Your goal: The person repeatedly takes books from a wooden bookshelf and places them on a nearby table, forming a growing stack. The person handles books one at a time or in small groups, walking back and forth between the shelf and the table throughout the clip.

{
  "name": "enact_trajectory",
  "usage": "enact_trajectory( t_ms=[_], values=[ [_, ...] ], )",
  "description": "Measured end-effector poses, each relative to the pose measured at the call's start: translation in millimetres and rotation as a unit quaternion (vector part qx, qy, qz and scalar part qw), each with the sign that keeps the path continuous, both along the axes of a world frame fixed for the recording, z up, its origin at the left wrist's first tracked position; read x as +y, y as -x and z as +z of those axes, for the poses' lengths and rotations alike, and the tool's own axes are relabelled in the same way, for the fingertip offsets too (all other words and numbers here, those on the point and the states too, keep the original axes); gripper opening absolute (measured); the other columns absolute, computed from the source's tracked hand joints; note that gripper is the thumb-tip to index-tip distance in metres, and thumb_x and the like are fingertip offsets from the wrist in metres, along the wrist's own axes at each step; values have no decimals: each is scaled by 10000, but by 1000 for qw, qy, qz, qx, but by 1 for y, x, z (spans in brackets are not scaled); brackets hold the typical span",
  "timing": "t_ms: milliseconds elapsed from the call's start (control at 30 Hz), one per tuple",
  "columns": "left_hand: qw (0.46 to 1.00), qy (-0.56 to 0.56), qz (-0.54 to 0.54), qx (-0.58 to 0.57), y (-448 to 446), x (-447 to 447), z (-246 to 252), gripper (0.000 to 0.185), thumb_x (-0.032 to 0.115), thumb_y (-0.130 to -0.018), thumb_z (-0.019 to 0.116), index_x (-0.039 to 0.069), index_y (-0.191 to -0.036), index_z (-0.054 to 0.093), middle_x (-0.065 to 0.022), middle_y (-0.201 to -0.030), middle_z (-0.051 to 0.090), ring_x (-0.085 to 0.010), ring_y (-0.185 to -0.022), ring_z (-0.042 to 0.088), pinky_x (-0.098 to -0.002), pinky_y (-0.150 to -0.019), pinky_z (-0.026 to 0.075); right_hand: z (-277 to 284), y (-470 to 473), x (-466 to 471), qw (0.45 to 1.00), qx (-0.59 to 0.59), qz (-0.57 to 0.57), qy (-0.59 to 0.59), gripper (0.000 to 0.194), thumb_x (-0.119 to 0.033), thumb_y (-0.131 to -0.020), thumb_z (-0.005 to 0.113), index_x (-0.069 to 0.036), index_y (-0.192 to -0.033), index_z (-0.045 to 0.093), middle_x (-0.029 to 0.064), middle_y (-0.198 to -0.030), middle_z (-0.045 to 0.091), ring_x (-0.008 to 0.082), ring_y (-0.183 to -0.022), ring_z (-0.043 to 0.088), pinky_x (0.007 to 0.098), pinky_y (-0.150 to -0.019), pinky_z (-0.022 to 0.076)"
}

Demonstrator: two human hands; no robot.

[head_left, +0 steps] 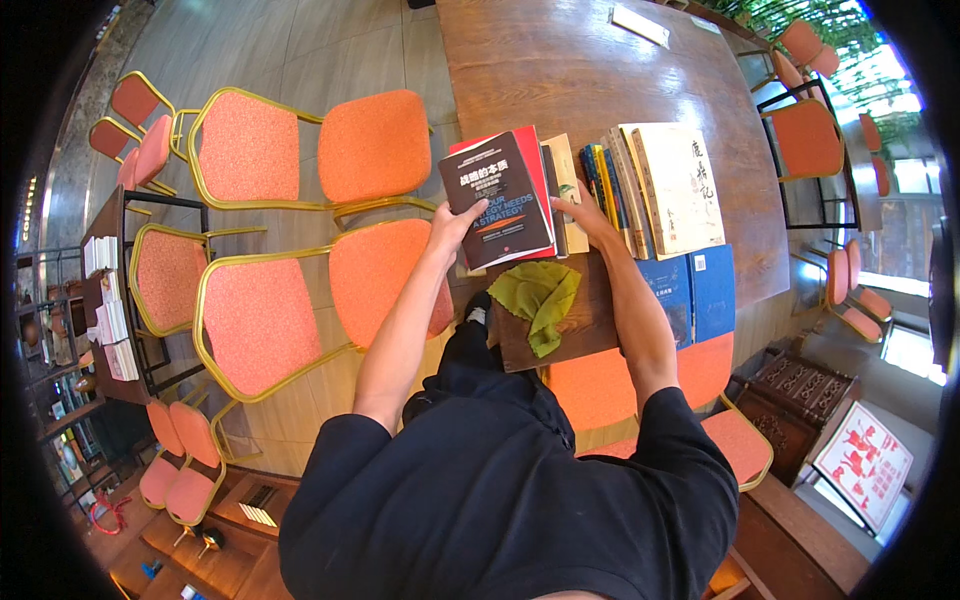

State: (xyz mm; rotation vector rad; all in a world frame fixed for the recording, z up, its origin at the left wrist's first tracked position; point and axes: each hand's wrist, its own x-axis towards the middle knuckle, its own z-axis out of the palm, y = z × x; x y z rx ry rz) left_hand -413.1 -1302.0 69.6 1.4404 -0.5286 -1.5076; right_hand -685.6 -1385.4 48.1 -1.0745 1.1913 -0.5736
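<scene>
My left hand (453, 227) grips the left edge of a black paperback book (499, 206), its thumb lying on the printed cover. Under that book a red-covered book (529, 142) sticks out at the top and right. A tan book (564, 161) and a dark one lie partly covered at the right of this bundle. My right hand (589, 216) clasps the bundle's right side, thumb over the tan book and tip by the red one's edge; its other fingers are mostly hidden. Nearer to me, a crumpled olive-green cloth (540, 296) rests on the table corner.
To the right, a row of books (611, 187) leans against a thick cream-covered book (679, 191). Two blue books (711, 292) lie nearer the table edge. The wooden table (540, 67) carries a white strip (639, 26) farther off. Orange-padded chairs (375, 146) stand on the left.
</scene>
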Motion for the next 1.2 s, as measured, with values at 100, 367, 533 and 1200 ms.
enact_trajectory(
  t_ms=[100, 367, 533, 1200],
  values=[
    [999, 30, 18, -42, 20, -11, 6, 580, 224, -789, 833, -15, -1232, 545, -121, -1166, 649, -185, -1056, 620, -325, -918, 500, -14, 9, -2, 1000, -15, 0, -12, 641, -272, -910, 693, 1, -1410, 400, 132, -1278, 579, 198, -1149, 567, 326, -951, 471],
    [990, 12, -97, 105, 50, -30, 15, 626, 225, -766, 844, -15, -1259, 543, -132, -1181, 649, -217, -1057, 641, -364, -908, 546, -43, 30, 6, 997, -16, -80, 17, 531, -397, -1057, 369, 29, -1338, 516, 118, -1303, 580, 197, -1200, 525, 317, -1030, 398],
    [987, -4, -72, 142, 60, -35, 4, 564, 191, -796, 813, -9, -1255, 554, -143, -1171, 657, -231, -1025, 658, -367, -864, 571, 40, 4, 41, 995, 23, -68, 70, 616, -417, -1003, 513, 43, -1405, 433, 167, -1369, 532, 235, -1287, 473, 340, -1082, 349],
    [989, 94, 40, 109, 108, -38, -30, 634, 431, -994, 538, 129, -1485, 276, -115, -1386, 479, -228, -1209, 525, -370, -975, 472, 48, 18, 44, 963, 212, -80, 149, 885, -622, -850, 635, 22, -1427, 449, 228, -1443, 473, 319, -1354, 436, 358, -1114, 325]
  ],
)
